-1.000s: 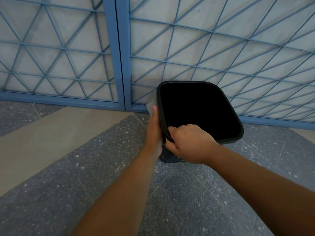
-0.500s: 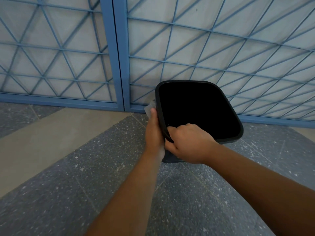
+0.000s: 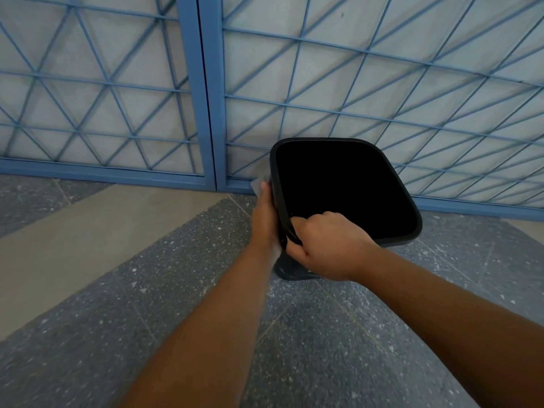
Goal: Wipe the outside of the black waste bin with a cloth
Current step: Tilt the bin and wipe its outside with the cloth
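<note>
- Two hands meet at the black waste bin (image 3: 347,189), centre frame.
- Right hand (image 3: 326,245) curls round its near rim, gripping.
- Left hand (image 3: 266,219) lies flat, fingers straight, pressing a pale cloth (image 3: 260,184) against the bin's left wall.

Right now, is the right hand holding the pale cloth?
No, the right hand grips the black plastic waste bin's rim; the pale cloth is under the left hand.

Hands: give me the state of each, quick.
Left hand: open, flat, pressing a pale cloth against the black plastic waste bin.
Right hand: gripping the bin's rim.
</note>
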Available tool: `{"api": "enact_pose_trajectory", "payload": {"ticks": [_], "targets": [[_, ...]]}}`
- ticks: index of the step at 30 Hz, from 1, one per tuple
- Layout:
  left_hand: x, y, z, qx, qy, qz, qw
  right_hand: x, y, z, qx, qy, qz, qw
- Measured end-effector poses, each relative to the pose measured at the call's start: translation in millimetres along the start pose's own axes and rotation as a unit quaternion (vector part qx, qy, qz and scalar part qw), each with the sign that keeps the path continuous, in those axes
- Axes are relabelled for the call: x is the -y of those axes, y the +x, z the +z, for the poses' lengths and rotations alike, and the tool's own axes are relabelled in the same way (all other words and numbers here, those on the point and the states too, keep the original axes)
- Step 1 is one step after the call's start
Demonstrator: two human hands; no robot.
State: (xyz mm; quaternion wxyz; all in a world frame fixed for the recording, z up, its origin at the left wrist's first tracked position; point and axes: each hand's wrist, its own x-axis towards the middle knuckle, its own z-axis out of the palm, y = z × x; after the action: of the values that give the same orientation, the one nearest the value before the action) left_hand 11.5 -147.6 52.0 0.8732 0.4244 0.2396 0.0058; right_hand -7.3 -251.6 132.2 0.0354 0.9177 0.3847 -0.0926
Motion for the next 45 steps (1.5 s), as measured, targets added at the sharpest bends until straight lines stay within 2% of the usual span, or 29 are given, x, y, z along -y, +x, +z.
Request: {"api": "enact_pose_trajectory", "payload": {"ticks": [4, 6, 8, 13, 17, 22, 26, 30, 35, 40, 45], "targets": [[17, -10, -3, 0.010, -0.026, 0.035, 0.999, 0, 0, -1, 0.007, 0.002, 0.000, 1.000], [19, -7, -9, -0.018, -0.017, 0.011, 1.000, 0, 0, -1, 0.003, 0.002, 0.001, 1.000], [12, -2, -7, -0.010, -0.023, -0.006, 1.000, 0, 0, 0, 0.001, 0.002, 0.003, 1.000], [20, -12, -4, 0.010, -0.032, 0.025, 0.999, 1, -1, -1, -0.002, 0.009, 0.005, 1.000], [14, -7, -9, -0.011, -0.007, -0.015, 1.000, 1, 0, 0, 0.003, 0.013, 0.007, 1.000], [22, -16, -5, 0.008, -0.017, 0.039, 0.999, 0, 0, 0, -0.002, 0.005, 0.004, 1.000], [16, -12, -9, -0.011, 0.001, -0.007, 1.000, 0, 0, 0, 0.000, 0.012, 0.004, 1.000], [18, -16, -3, 0.001, -0.022, 0.027, 0.999, 0, 0, 1, -0.001, 0.006, 0.003, 1.000], [20, -15, -11, -0.015, -0.012, -0.008, 1.000, 0, 0, 1, -0.004, -0.002, 0.002, 1.000], [23, -20, -4, -0.003, -0.008, 0.027, 1.000, -1, -1, 0, -0.002, 0.006, 0.002, 1.000], [12, -5, -6, -0.028, -0.004, -0.013, 1.000, -1, 0, 0, -0.006, 0.010, -0.001, 1.000]]}}
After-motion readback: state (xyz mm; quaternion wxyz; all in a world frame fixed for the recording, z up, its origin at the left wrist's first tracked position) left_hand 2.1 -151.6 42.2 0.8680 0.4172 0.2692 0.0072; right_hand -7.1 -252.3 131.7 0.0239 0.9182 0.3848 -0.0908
